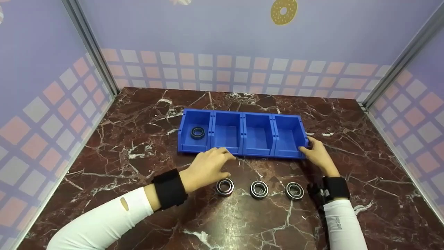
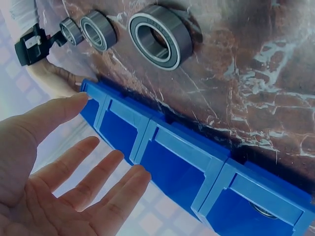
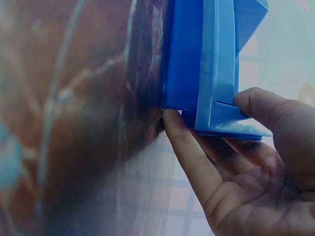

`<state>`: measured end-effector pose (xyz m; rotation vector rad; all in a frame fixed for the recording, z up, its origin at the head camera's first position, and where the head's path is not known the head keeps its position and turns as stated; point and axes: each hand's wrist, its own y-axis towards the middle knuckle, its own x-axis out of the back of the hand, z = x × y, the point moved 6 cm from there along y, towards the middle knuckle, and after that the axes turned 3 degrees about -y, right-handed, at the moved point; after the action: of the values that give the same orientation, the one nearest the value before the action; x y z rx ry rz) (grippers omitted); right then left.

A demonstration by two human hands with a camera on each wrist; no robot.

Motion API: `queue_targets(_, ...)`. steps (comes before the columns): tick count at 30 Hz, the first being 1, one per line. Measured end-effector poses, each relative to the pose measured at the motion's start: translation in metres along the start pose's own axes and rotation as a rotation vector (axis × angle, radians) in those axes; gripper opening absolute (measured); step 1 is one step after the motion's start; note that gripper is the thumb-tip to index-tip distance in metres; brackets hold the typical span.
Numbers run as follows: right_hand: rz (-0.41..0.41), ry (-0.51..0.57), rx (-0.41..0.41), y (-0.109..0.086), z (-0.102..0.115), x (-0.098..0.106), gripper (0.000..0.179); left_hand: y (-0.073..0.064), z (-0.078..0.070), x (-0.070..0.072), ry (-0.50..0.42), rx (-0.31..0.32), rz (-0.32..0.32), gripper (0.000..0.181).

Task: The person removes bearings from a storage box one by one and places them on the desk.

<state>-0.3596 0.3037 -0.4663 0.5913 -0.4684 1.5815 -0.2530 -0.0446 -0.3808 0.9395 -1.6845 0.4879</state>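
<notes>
A row of joined blue storage bins (image 1: 241, 137) stands on the table. My right hand (image 1: 318, 152) holds its right end, the thumb over the front rim and the fingers against the outer side. In the right wrist view one fingertip (image 3: 173, 118) is down by the bin's bottom edge. My left hand (image 1: 210, 166) hovers in front of the bins with nothing in it, its fingers loosely extended. Just below its thumb lies a ball bearing (image 1: 225, 194), the nearest of three in a line with a middle bearing (image 1: 259, 196) and a right bearing (image 1: 295, 198).
Inside the leftmost bin lies another bearing (image 1: 197, 137), darker-looking. The dark red marbled table (image 1: 149, 215) is bounded by patterned panels (image 1: 242, 31) at the back and both sides. Metal posts (image 1: 92, 45) mark the back corners.
</notes>
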Motion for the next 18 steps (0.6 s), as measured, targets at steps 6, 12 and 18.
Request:
queue_targets(6, -0.007, -0.013, 0.012, 0.001, 0.000, 0.001, 0.051, 0.003, 0.006, 0.005, -0.021, 0.017, -0.028, 0.046)
queue_targets(12, -0.004, 0.000, 0.008, 0.001, -0.001, 0.000, 0.051, 0.004, 0.014, 0.012, -0.016, 0.041, -0.041, 0.048)
queue_targets(18, -0.001, 0.011, -0.001, 0.000, 0.000, 0.000, 0.050, 0.007, 0.023, 0.019, -0.016, 0.054, -0.080, 0.046)
